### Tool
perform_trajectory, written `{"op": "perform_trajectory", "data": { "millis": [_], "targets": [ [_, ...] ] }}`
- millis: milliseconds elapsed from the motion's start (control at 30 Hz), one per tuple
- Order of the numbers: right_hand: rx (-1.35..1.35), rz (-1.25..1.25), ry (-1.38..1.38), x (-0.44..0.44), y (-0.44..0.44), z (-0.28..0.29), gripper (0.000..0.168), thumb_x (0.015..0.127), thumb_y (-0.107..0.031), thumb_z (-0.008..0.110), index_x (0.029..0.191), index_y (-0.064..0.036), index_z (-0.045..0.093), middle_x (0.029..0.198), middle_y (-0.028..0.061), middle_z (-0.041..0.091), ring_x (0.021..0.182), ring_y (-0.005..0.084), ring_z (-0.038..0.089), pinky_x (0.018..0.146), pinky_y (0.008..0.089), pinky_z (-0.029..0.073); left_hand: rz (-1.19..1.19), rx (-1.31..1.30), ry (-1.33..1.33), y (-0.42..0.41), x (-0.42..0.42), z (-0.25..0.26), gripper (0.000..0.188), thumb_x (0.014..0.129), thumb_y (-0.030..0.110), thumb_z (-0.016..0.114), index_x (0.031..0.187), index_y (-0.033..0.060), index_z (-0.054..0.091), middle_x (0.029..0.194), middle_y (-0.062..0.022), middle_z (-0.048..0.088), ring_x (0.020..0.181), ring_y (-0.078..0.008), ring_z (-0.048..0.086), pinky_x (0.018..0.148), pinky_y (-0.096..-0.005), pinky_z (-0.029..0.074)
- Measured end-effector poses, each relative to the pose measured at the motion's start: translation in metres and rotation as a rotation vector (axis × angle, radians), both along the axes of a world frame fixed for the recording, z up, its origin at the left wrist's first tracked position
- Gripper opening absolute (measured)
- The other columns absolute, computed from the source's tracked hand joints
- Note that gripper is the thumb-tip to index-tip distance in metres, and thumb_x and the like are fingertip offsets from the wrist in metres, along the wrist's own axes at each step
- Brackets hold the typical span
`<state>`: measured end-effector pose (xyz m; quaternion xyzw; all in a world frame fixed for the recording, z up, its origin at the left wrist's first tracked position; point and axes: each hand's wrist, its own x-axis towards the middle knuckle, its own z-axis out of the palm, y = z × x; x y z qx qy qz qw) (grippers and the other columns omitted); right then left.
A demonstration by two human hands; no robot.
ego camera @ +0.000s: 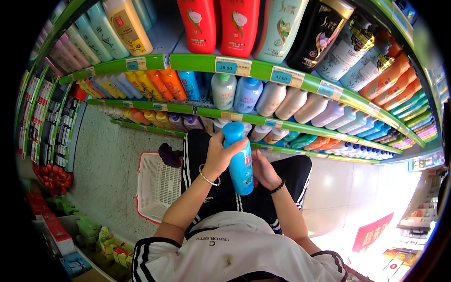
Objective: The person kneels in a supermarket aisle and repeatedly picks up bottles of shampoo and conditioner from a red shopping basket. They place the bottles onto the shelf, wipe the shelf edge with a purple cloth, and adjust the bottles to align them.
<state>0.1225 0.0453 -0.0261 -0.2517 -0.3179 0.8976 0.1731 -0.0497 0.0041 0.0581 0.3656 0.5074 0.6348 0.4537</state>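
Note:
A blue plastic bottle with a round cap [241,165], likely shampoo or conditioner, is tilted in front of my lap. My left hand [215,155], a pale beaded bracelet at its wrist, grips its upper part just below the cap, thumb across the front. On the bottle's other side is my right hand [266,170], wearing a dark beaded bracelet. Its fingers curve towards the bottle and are partly hidden behind it, so I cannot tell whether they press on it. Similar blue bottles [189,84] stand on the middle shelf ahead.
Green-edged shelves [299,125] curve across the front, packed with bottles and price tags. Large red bottles [239,28] stand on the upper shelf. A white plastic basket with a red rim [149,188] sits on the floor left of my knees. Boxed goods [121,253] lie behind at lower left.

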Motion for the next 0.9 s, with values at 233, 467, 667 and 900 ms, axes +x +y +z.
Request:
{"op": "perform_trajectory", "data": {
  "millis": [233,467,667,900],
  "targets": [
    [-0.016,-0.145,-0.105,-0.009,-0.015,0.006,0.063,0.093,-0.054,0.029,0.128,-0.003,0.039,0.114,0.0138,0.055,0.101,0.0216,0.056,0.088,0.0362,0.046,-0.052,-0.142,0.074,0.029,0.011,-0.034,0.042,0.08,0.037,0.065,0.097,-0.0007,0.059,0.083,-0.0074,0.063,0.074,-0.0124,0.059,0.068,-0.0263,0.047],
    [-0.121,-0.244,-0.103,-0.005,-0.014,0.003,0.061,0.094,-0.053,0.026,0.121,-0.002,0.046,0.105,0.0137,0.06,0.094,0.022,0.06,0.085,0.0349,0.048,-0.093,-0.237,-0.056,0.031,0.019,-0.087,0.049,0.09,0.04,0.052,0.115,-0.002,0.049,0.101,-0.0113,0.059,0.091,-0.0147,0.056,0.08,-0.0266,0.044],
    [-0.197,-0.392,-0.173,-0.004,-0.008,-0.022,0.055,0.095,-0.048,0.032,0.125,-0.004,0.044,0.116,0.0097,0.055,0.102,0.0197,0.055,0.092,0.0337,0.043,-0.219,-0.429,-0.106,0.005,0.036,-0.131,0.049,0.093,0.039,0.047,0.119,-0.0022,0.044,0.106,-0.0115,0.055,0.096,-0.0144,0.053,0.084,-0.0265,0.042],
    [-0.201,-0.401,-0.201,0.006,-0.011,-0.066,0.046,0.095,-0.042,0.039,0.125,-0.007,0.044,0.118,0.0061,0.053,0.108,0.0174,0.051,0.094,0.033,0.04,-0.314,-0.48,-0.199,-0.009,0.043,-0.173,0.042,0.094,0.035,0.046,0.12,0.0022,0.047,0.105,-0.0054,0.056,0.098,-0.011,0.052,0.086,-0.0247,0.04]
  ]
}}
